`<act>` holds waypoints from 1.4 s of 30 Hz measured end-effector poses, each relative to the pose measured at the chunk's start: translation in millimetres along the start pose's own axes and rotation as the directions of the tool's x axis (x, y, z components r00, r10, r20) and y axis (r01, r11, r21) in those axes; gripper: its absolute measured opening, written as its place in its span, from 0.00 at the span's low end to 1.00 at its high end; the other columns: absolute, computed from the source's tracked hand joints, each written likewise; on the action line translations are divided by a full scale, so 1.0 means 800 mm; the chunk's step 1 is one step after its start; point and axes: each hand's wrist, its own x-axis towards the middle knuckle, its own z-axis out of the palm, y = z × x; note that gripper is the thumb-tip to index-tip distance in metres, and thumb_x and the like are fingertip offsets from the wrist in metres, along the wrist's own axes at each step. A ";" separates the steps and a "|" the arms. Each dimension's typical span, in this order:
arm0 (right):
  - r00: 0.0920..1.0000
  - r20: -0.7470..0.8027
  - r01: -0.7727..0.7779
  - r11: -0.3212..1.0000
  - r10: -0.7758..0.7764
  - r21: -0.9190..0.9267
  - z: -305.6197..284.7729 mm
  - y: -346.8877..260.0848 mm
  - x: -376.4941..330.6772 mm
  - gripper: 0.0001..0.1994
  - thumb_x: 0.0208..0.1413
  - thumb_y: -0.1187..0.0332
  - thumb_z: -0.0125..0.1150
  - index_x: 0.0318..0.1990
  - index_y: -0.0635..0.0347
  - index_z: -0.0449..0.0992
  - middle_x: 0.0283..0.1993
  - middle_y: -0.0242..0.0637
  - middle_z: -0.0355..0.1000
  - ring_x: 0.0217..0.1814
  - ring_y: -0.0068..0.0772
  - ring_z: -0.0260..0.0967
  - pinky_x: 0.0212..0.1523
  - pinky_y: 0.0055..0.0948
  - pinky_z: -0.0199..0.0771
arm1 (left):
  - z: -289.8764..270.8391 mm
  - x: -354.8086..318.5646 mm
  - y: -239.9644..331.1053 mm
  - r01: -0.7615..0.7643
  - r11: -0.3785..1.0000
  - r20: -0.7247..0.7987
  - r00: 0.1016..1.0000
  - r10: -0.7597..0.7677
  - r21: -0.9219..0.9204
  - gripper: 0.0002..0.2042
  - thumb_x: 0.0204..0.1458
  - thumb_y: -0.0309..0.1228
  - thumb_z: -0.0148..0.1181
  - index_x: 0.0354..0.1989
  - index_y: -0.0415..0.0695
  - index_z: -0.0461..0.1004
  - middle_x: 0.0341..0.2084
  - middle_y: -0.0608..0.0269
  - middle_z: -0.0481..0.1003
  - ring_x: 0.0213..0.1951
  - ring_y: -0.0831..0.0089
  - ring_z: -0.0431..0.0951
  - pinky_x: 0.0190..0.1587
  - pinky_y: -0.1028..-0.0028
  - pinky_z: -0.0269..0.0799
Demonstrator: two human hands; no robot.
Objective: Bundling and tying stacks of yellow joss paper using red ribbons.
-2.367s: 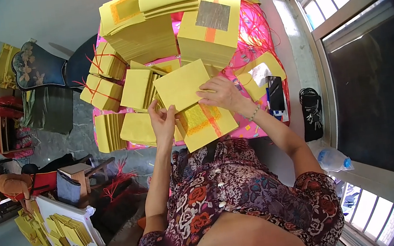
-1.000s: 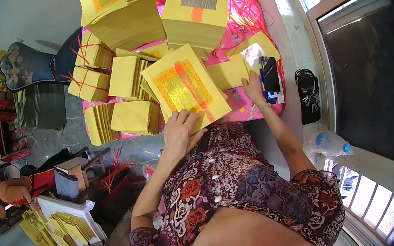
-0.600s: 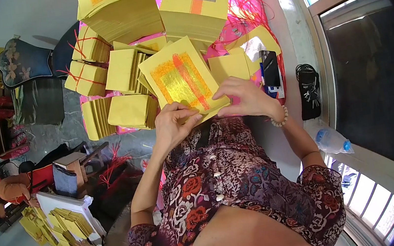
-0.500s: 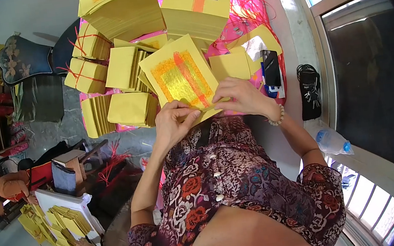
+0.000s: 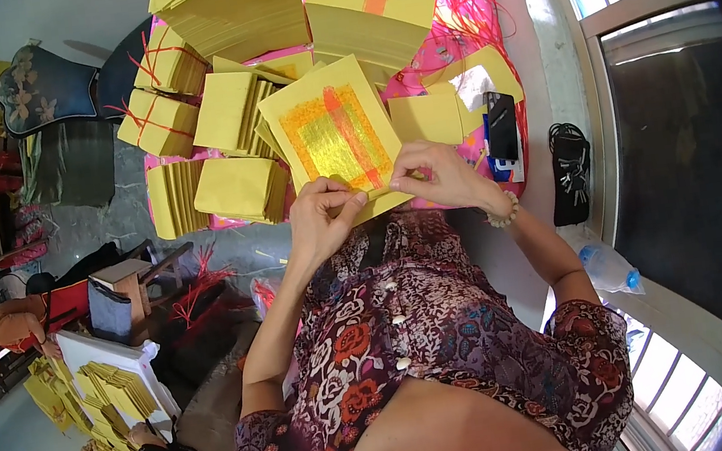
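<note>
1. Left of the left hand, I see a folded yellow paper packet stack (image 5: 238, 190) close by, and red-string-tied bundles (image 5: 154, 123) farther out.
2. The left hand (image 5: 323, 217) is nearly closed: its thumb and curled fingers pinch the near edge of the foil-faced yellow paper sheet (image 5: 335, 128).
3. That sheet lies on the pink-covered worktop (image 5: 414, 75), spreading forward from between both hands, its near edge apparently turned up into a narrow fold. I judge it light, limp across its face and easy to crease; the foil patch may scuff or slip, so I'd grip the plain margins.
4. Its red stripe runs away from the hands, leaning slightly left at the far end. The outline looks almost square, so I can't be sure of a long axis; the stripe is my best guide.
5. The right hand (image 5: 439, 177) has thumb and fingertips brought together on the same edge, right of the left hand.
6. Beyond the right hand are plain yellow paper (image 5: 425, 119), just ahead, and a black phone (image 5: 503, 126), to its right.
</note>
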 end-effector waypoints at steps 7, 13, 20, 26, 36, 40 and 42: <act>0.997 0.006 -0.072 0.997 0.072 0.028 -0.001 -0.006 0.001 0.08 0.54 0.64 0.66 0.32 0.59 0.79 0.30 0.37 0.71 0.35 0.38 0.70 0.37 0.34 0.69 | 0.000 0.001 0.005 0.015 0.999 -0.007 1.000 -0.015 0.033 0.11 0.51 0.37 0.68 0.32 0.41 0.85 0.29 0.60 0.78 0.34 0.69 0.77 0.36 0.72 0.71; 0.937 -0.059 0.289 0.863 -0.343 -0.415 -0.012 -0.010 0.005 0.07 0.51 0.70 0.66 0.38 0.57 0.78 0.39 0.36 0.76 0.45 0.40 0.73 0.46 0.34 0.71 | -0.004 0.002 0.007 0.053 0.998 -0.066 0.996 -0.054 -0.018 0.10 0.50 0.37 0.69 0.32 0.42 0.85 0.23 0.59 0.78 0.25 0.68 0.77 0.28 0.71 0.71; 0.995 0.013 0.101 0.959 -0.101 -0.264 -0.022 0.016 0.029 0.08 0.54 0.65 0.65 0.39 0.56 0.77 0.35 0.41 0.77 0.37 0.45 0.76 0.38 0.39 0.73 | -0.034 0.009 0.005 -0.098 0.986 -0.101 0.991 0.085 -0.132 0.17 0.48 0.31 0.73 0.46 0.40 0.81 0.31 0.61 0.78 0.33 0.76 0.75 0.37 0.75 0.72; 0.997 -0.074 -0.031 0.999 0.029 -0.032 -0.025 0.054 0.090 0.11 0.57 0.65 0.65 0.45 0.58 0.78 0.30 0.37 0.76 0.29 0.28 0.75 0.29 0.31 0.71 | -0.035 0.027 0.004 -0.099 0.992 -0.418 0.900 0.124 0.082 0.39 0.43 0.30 0.74 0.64 0.39 0.58 0.48 0.53 0.72 0.43 0.64 0.76 0.42 0.68 0.74; 0.932 -0.285 -0.168 0.963 0.225 0.209 -0.005 0.077 0.147 0.14 0.59 0.64 0.65 0.48 0.64 0.79 0.30 0.29 0.74 0.28 0.16 0.67 0.29 0.24 0.68 | -0.009 0.054 -0.014 -0.318 0.705 -0.007 0.909 0.416 0.633 0.35 0.57 0.46 0.57 0.71 0.47 0.56 0.70 0.46 0.52 0.71 0.46 0.50 0.70 0.48 0.45; 0.898 -0.400 -0.211 0.977 0.183 -0.029 -0.010 0.055 0.151 0.16 0.54 0.56 0.68 0.37 0.62 0.78 0.18 0.36 0.65 0.18 0.27 0.59 0.22 0.33 0.58 | -0.008 0.058 -0.024 -0.282 0.673 0.029 0.932 0.361 0.684 0.36 0.58 0.52 0.53 0.73 0.51 0.54 0.72 0.45 0.49 0.73 0.45 0.46 0.71 0.46 0.41; 0.892 -0.408 -0.223 0.974 0.194 -0.026 -0.009 0.046 0.154 0.16 0.54 0.57 0.69 0.35 0.63 0.77 0.18 0.36 0.66 0.18 0.28 0.60 0.22 0.33 0.59 | -0.005 0.057 -0.024 -0.251 0.710 0.009 0.945 0.326 0.658 0.37 0.58 0.54 0.52 0.73 0.51 0.54 0.72 0.45 0.48 0.73 0.43 0.45 0.70 0.45 0.41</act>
